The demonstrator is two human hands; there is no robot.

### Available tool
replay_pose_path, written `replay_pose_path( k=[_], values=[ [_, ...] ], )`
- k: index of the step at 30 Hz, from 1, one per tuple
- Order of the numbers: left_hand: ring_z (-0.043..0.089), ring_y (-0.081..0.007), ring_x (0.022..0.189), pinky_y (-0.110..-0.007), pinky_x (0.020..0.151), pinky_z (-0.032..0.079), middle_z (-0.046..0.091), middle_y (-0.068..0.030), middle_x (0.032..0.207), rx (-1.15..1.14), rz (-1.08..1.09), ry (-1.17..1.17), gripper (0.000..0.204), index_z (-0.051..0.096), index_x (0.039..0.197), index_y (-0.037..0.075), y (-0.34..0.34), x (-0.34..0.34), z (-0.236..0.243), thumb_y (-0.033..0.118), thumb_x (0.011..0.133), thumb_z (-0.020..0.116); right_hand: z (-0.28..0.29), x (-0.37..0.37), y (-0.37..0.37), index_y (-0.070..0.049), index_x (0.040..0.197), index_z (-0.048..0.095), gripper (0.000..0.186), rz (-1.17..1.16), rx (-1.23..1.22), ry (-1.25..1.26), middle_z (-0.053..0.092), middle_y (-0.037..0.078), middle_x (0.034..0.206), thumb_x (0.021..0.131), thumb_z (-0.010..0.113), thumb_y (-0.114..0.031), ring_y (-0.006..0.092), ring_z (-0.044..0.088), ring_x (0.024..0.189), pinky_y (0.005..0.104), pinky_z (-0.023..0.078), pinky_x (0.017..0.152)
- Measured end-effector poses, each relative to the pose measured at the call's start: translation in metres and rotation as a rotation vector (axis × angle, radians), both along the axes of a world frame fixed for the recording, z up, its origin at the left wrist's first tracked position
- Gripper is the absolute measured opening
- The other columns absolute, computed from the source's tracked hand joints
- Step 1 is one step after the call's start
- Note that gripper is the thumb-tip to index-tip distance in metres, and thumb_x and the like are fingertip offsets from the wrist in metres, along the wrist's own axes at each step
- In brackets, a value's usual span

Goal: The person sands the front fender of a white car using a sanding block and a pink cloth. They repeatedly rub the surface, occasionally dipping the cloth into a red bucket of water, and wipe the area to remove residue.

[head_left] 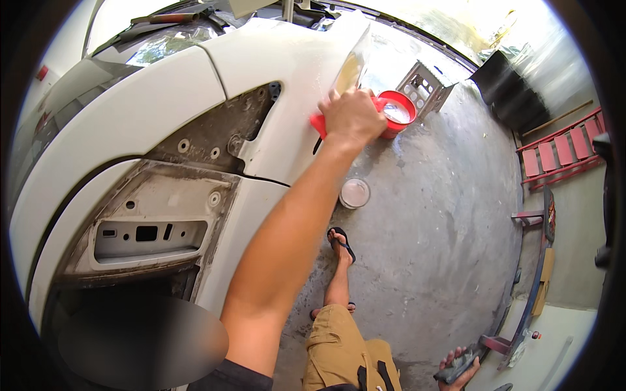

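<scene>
My left hand (354, 119) reaches forward to the white car's rear side panel (280, 72). Its fingers are closed over a red cloth (317, 124), pressed against the panel's right edge; red shows on both sides of the fist. Just beyond it, the panel carries a tan-yellow patch (350, 70) with a wet-looking surface. Low at the right, my right hand (471, 376) is palm up, its fingers curled round a dark grey block-like piece (453, 369), away from the car. What exactly that piece is, I cannot make out.
A red bucket (412, 104) of whitish liquid stands beyond my left hand, beside a grey stool (427, 88). A round tub (355, 193) of pinkish-grey liquid sits on the concrete floor (430, 228) near my foot. Against the right wall are a red ladder (564, 148) and a narrow bench (533, 293).
</scene>
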State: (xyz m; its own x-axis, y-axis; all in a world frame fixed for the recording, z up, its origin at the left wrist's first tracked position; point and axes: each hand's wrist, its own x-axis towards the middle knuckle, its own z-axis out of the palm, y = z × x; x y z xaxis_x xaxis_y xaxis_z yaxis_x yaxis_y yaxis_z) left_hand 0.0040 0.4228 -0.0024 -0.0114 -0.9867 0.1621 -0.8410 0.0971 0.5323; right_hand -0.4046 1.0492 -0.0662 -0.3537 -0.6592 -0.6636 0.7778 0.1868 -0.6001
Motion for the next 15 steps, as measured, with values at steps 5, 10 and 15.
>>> replay_pose_path(
  k=[5,10,15],
  values=[
    [0.067,-0.0435,0.107,-0.052,0.095,0.052,0.066,-0.0266,0.108,0.211,-0.149,0.604,0.065,0.063,0.111,-0.002,0.079,-0.111,-0.015,0.061,0.096,0.069,-0.012,0.091,-0.207,-0.021,0.151,0.056,0.079,0.158,-0.374,-0.104,0.051,0.012,0.158,0.093,0.056,-0.075,0.0369,0.044,0.149,0.0726,0.038,0.115],
    [0.052,-0.0446,0.14,-0.05,0.12,0.04,0.049,-0.0313,0.153,0.65,-0.742,0.653,0.092,0.04,0.158,-0.001,0.147,-0.167,-0.026,0.07,0.1,0.055,-0.012,0.111,-0.324,-0.02,0.166,0.032,0.101,-0.108,-0.532,-0.225,0.033,0.015,0.17,0.088,0.059,-0.078,0.0426,0.039,0.151,0.0688,0.037,0.117],
    [0.049,-0.0397,0.145,-0.057,0.121,0.035,0.044,-0.025,0.162,0.244,-0.506,-0.057,0.092,0.032,0.164,0.0,0.005,-0.127,-0.019,0.064,0.101,0.056,-0.018,0.083,-0.325,-0.019,0.167,0.03,0.105,-0.012,-0.571,-0.387,0.033,0.014,0.171,0.086,0.062,-0.077,0.0438,0.042,0.148,0.0672,0.042,0.113]
  ],
)
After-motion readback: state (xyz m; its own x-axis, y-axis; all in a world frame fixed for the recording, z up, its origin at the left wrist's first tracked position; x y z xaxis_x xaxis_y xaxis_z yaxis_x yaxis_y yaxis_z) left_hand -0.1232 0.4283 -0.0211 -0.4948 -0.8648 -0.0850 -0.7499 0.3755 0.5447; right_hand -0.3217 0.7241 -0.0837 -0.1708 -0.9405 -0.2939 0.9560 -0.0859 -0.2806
